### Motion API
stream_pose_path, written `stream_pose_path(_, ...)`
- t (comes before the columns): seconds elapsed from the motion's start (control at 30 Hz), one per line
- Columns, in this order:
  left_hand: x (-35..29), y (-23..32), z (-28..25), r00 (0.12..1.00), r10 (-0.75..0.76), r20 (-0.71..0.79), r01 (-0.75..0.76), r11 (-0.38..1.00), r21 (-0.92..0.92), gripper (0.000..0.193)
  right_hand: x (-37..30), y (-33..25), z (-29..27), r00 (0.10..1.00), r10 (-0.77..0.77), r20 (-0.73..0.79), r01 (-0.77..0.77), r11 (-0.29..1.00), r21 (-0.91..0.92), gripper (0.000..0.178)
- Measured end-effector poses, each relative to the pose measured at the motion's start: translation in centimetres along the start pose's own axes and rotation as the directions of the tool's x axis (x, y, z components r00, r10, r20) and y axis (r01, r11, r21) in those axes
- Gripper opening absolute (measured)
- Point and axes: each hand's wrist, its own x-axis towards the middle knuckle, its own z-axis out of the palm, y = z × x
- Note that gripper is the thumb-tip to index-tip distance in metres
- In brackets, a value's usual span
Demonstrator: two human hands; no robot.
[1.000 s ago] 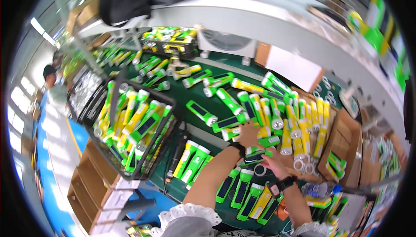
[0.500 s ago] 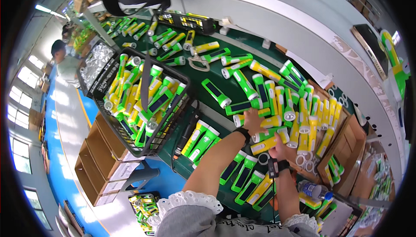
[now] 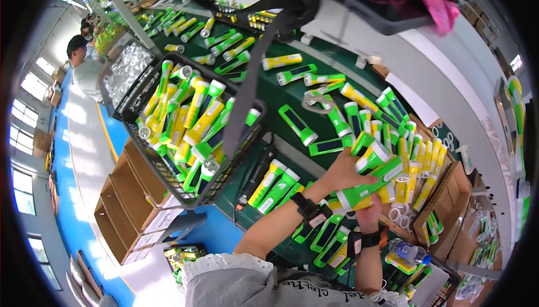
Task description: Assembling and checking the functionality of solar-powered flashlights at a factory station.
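Clearly green flashlight (image 3: 387,174), tilted, flare-headed

held yellow flashlight (image 3: 364,202): partly hidden | pink item (image 3: 435,1): top cut off

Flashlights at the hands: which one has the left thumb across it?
The green flashlight, slanting up rightward under the thumb of the left hand. The one above shows a white head; the one below is yellow.

Blue-capped plastic bottle (image 3: 409,250), open cardboard box (image 3: 135,206) at lower left, hanging dark strap (image 3: 247,94)
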Motion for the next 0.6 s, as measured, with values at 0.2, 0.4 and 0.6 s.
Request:
stream_pose_path(0.2,-11.0,5.3,-17.5,0.932,-0.141,-0.333,0.254,0.91,0.327,0.087,0.6,10.9,14.7,0.916,0.262,0.303,-0.274,0.962,0.0,0.048)
stream_pose_path(0.4,-24.0,-7.5,-31.1,0.782,-0.243,-0.574,0.33,0.943,0.051,0.08,1.3,25.5,26.0,0.697,0.559,0.449,-0.601,0.797,-0.059,0.037)
stream_pose_path(0.6,-29.1,-12.9,-34.0,0.775,-0.274,-0.57,0.438,0.882,0.172,0.088,0.4,31.3,27.6,0.794,0.52,0.315,-0.31,0.792,-0.525,0.056)
